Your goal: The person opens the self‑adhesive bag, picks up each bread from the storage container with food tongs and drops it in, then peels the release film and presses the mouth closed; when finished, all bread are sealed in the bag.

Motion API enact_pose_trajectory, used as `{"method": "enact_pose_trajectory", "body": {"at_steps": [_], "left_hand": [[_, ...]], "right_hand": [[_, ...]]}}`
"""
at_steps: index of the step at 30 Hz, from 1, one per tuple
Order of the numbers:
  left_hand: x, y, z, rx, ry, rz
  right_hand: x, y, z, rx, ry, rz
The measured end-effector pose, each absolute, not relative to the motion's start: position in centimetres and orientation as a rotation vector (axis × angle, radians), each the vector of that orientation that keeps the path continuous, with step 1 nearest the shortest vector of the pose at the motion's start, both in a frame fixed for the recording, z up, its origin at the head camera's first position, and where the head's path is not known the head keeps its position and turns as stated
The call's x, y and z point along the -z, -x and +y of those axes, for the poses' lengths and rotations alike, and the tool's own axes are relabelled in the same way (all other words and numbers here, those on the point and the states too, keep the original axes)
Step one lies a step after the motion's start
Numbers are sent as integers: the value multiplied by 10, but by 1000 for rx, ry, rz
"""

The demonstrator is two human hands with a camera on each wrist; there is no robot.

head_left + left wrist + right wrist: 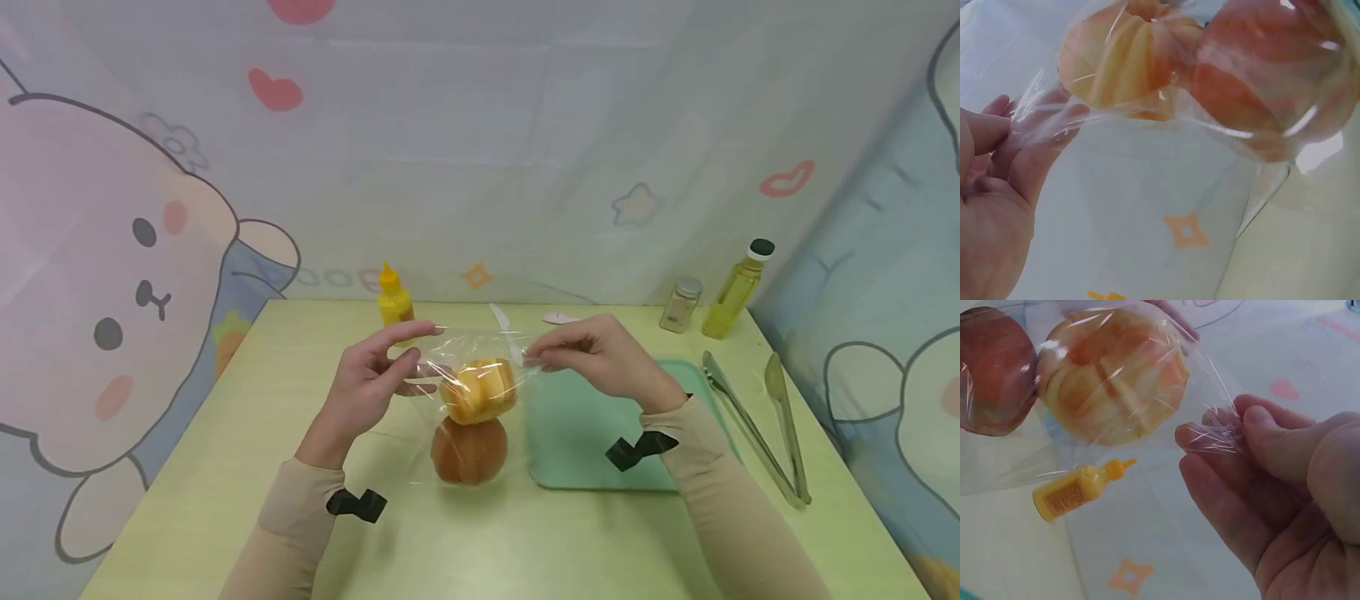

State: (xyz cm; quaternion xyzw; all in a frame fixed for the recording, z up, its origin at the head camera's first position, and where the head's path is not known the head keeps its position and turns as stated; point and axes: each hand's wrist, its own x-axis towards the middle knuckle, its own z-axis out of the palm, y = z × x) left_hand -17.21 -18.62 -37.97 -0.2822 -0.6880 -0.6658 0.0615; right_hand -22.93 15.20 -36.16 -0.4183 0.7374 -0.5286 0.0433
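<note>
A clear plastic bag [420, 454] hangs over the table between my two hands, with two bread rolls inside. The upper roll [480, 390] is pale yellow and ridged; below it sits a round brown bun [469, 451]. My left hand [369, 375] holds the bag's upper left corner between thumb and fingers, its index finger stretched along the top edge. At the upper right corner, my right hand [600, 358] pinches the film with thumb and fingertips, as the right wrist view shows too. Through the film in the left wrist view, the ridged roll [1122, 62] hangs beside the bun [1266, 75].
A green tray [600, 475] lies right of the bag, with metal tongs [757, 433] beside it. Along the back stand a yellow squeeze bottle [394, 298], a small jar [681, 305] and an oil bottle [737, 292]. A white plastic knife [499, 317] lies behind the bag.
</note>
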Motion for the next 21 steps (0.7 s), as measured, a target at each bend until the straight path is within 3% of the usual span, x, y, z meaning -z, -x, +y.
{"method": "enact_pose_trajectory", "body": {"at_steps": [12,21], "left_hand": [[405,193,-189,2262,596,-2156],[438,220,-196,2415,357,-2236]], "right_hand": [[401,258,132,1849,788,2018],[441,280,113,1795,576,2079]]}}
